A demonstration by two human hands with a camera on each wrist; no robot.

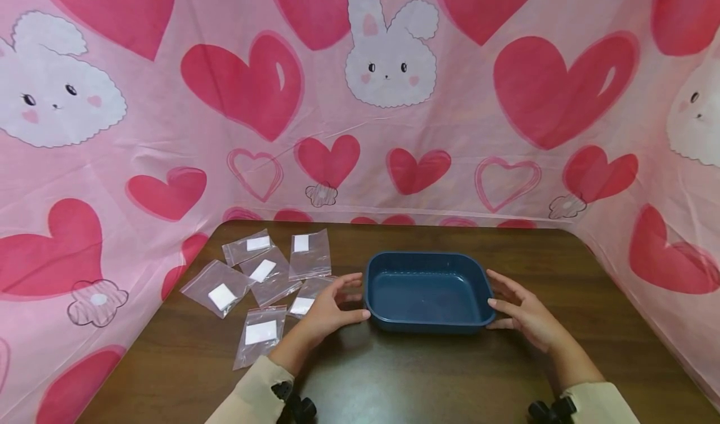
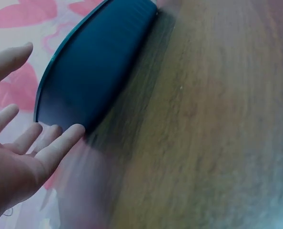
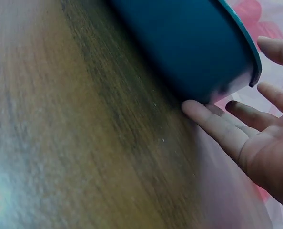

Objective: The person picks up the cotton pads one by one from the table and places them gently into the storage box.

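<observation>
A dark blue rectangular plastic basin (image 1: 430, 292) with rounded corners stands on the brown wooden table, and its inside is bare. At its left end is my left hand (image 1: 332, 308), fingers spread and loosely extended, fingertips right at the wall. My right hand (image 1: 529, 318) mirrors this at the right end, thumb near the rim. From the left wrist, the basin's outer side (image 2: 94, 57) shows beyond the relaxed fingers (image 2: 60, 148). In the right wrist view, the little-finger side of the hand (image 3: 260, 138) lies low by the basin's bottom corner.
Several clear zip bags, each with a white label or card, lie spread on the left of the table (image 1: 405, 386); one bag (image 1: 261, 336) is close to my left forearm. A pink cloth (image 1: 416, 117) with hearts and rabbits hangs around the back and sides.
</observation>
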